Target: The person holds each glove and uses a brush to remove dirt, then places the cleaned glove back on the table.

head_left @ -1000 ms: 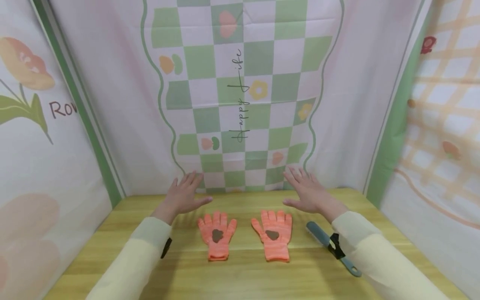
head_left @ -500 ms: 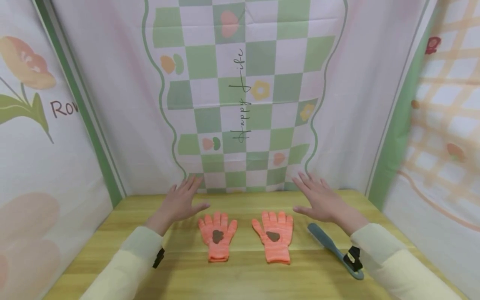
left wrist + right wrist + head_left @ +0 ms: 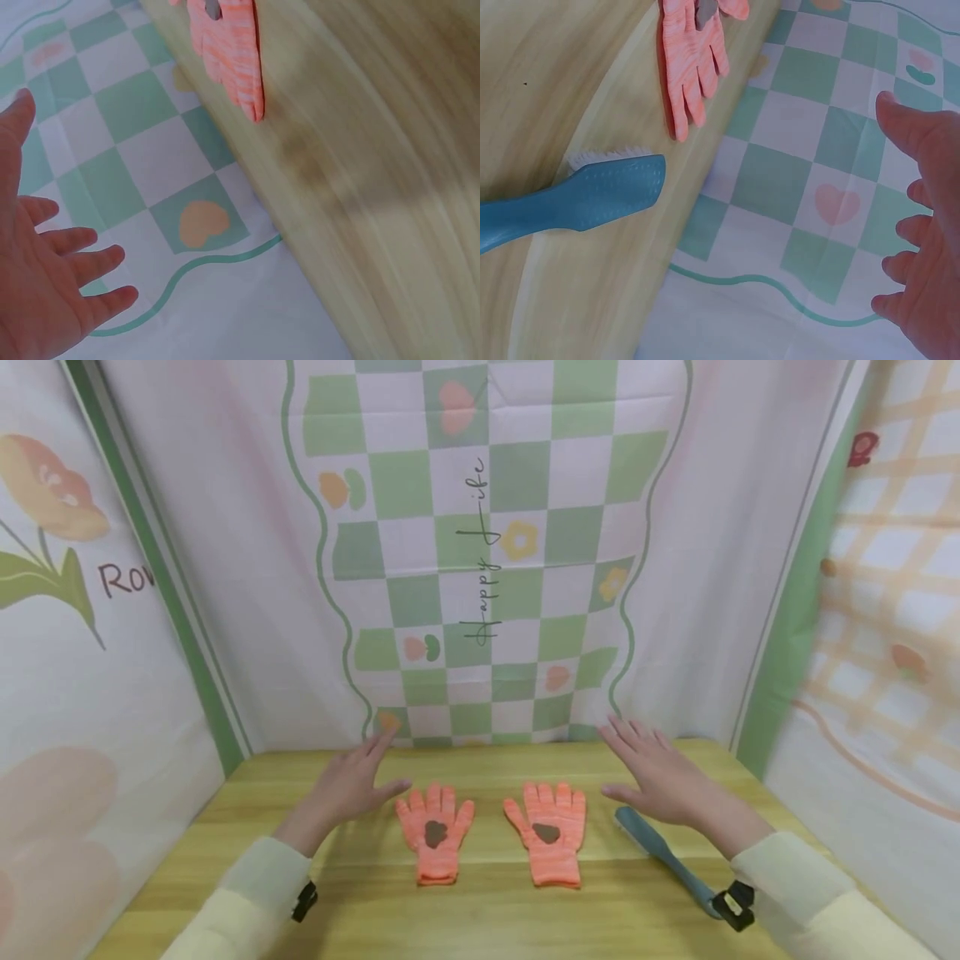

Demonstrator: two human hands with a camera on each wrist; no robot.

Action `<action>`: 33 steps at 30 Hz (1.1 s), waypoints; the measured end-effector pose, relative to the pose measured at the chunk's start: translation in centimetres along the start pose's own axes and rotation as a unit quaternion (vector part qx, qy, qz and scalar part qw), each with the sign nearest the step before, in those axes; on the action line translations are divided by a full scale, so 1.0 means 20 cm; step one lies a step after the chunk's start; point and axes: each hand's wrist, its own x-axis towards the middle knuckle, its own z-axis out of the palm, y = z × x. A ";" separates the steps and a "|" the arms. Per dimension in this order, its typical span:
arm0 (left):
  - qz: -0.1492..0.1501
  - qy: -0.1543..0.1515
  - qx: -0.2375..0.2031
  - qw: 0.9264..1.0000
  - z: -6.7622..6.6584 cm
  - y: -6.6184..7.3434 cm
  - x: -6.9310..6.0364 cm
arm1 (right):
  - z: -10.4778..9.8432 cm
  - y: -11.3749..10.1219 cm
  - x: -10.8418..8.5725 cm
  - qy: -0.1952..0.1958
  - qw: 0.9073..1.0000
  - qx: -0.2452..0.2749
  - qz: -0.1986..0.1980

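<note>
Two orange knit gloves lie flat on the table, fingers pointing away: a left one [image 3: 435, 835] and a right one [image 3: 551, 835], each with a brown patch on it. To their right lies a blue brush [image 3: 663, 852] with white bristles, seen more closely in the right wrist view, where its bristles [image 3: 607, 157] face sideways. My left hand [image 3: 348, 785] hovers left of the gloves, fingers extended, holding nothing. My right hand [image 3: 663, 777] hovers beyond the brush, fingers likewise extended and holding nothing. Neither hand touches the gloves or brush.
The wooden table [image 3: 487, 918] ends at the back against a green-and-white checked cloth [image 3: 517, 602]. Patterned cloth also hangs on the left side [image 3: 75, 710] and the right side [image 3: 885, 652]. A dark wrist device [image 3: 735, 906] overlaps the brush handle's end in the head view.
Both hands have drawn apart and come slightly nearer the body, the left moving left and the right moving right. The gloves and brush have stayed in place.
</note>
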 end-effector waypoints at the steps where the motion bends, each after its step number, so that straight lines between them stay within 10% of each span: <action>1: -0.003 0.000 -0.004 1.000 0.01 0.00 0.00 | 0.00 0.00 -0.01 0.001 1.000 0.003 -0.001; 19: -0.085 -0.022 -0.116 0.989 0.10 0.00 -0.05 | 0.04 0.07 -0.19 0.032 0.999 0.012 0.014; 33: -0.158 -0.048 -0.248 0.955 0.19 0.00 -0.07 | 0.17 0.09 -0.31 0.055 0.997 0.027 0.050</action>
